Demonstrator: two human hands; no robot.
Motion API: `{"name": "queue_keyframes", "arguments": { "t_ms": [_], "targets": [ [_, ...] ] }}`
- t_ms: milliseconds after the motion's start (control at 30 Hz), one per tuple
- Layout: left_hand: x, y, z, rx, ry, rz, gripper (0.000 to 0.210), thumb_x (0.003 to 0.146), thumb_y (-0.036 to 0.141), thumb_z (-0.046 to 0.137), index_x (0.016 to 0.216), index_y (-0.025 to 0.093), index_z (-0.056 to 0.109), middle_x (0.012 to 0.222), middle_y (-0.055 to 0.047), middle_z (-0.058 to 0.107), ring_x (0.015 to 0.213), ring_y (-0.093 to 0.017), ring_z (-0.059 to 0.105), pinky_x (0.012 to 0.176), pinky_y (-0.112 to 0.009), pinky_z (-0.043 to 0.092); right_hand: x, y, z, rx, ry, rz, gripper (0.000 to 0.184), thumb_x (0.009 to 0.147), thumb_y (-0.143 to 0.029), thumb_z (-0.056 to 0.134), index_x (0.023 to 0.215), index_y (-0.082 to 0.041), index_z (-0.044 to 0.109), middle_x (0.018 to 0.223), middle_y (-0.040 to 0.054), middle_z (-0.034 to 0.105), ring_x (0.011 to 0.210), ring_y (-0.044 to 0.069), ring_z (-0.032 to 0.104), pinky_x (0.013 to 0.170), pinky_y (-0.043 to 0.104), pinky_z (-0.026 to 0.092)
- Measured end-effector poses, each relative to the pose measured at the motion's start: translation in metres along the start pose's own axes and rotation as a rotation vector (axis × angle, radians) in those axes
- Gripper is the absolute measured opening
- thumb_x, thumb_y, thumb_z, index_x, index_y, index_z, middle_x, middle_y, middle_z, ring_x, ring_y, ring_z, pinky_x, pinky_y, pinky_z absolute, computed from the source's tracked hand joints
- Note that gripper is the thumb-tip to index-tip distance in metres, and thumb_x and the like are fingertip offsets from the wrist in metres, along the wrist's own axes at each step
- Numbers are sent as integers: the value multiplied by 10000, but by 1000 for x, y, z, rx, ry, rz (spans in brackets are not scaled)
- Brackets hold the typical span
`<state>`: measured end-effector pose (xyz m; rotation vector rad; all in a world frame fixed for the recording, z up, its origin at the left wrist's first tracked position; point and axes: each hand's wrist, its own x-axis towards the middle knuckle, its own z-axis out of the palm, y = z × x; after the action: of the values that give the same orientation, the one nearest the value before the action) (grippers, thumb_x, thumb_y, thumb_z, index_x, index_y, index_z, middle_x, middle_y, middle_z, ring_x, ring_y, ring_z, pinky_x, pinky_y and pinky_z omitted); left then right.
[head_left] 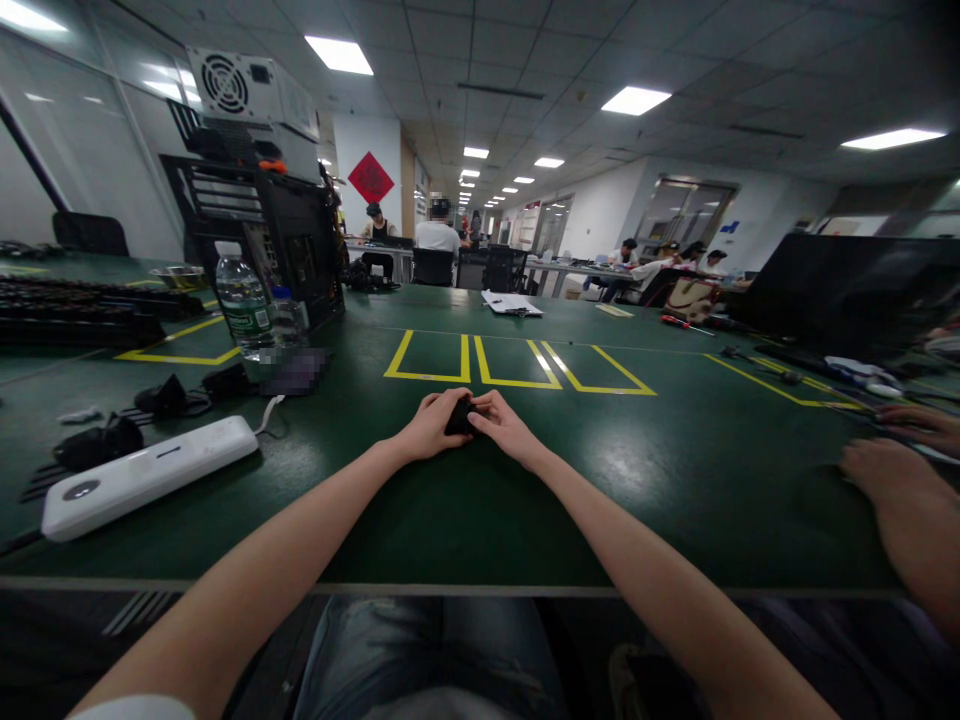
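Observation:
Both my hands meet in the middle of the green table [420, 520], around a small black object [459, 418]. Its kind is hard to tell, since fingers cover much of it. My left hand [431, 428] wraps it from the left, fingers curled over its top. From the other side my right hand [508, 428] closes on it with thumb and fingertips. The object is at or just above the tabletop; I cannot tell whether it touches. Just beyond my hands lie yellow tape outlines [517, 383].
At left are a white power strip [154, 475], black parts [97, 440], a water bottle [244, 305] and a black computer case [292, 240] with a power supply [251, 90] above. A clipboard [511, 303] lies ahead. At right are another person's hands [885, 465] and a dark monitor [847, 300].

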<state>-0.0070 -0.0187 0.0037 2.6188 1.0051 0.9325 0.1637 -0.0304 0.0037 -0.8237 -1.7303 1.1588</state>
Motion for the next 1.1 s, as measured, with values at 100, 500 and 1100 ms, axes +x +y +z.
{"name": "queue_keyframes", "arguments": {
  "t_ms": [100,500,1100],
  "targets": [
    [0,0,0,-1,7,-8,612,660,294,607,1179,224,290,1168,-57,436,1092,-220,417,971,-417,223,1,1,-1,-27,9,19,281,725,-333,543,959,-217,438,902,15,514,862,137,518,807,338,430],
    [-1,2,-1,-3,-4,-28,604,653,276,607,1171,238,300,1164,-47,445,1098,-222,419,974,-418,217,-1,-4,-2,23,-10,49,343,655,-293,627,927,-219,432,934,12,517,928,159,514,841,366,419],
    [0,3,-1,1,1,-28,609,637,274,617,1161,236,309,1158,-46,453,1090,-224,426,970,-419,221,0,-3,-4,-3,-3,72,338,658,-311,619,941,-213,463,939,16,527,920,159,508,837,369,417]
  ]
}}
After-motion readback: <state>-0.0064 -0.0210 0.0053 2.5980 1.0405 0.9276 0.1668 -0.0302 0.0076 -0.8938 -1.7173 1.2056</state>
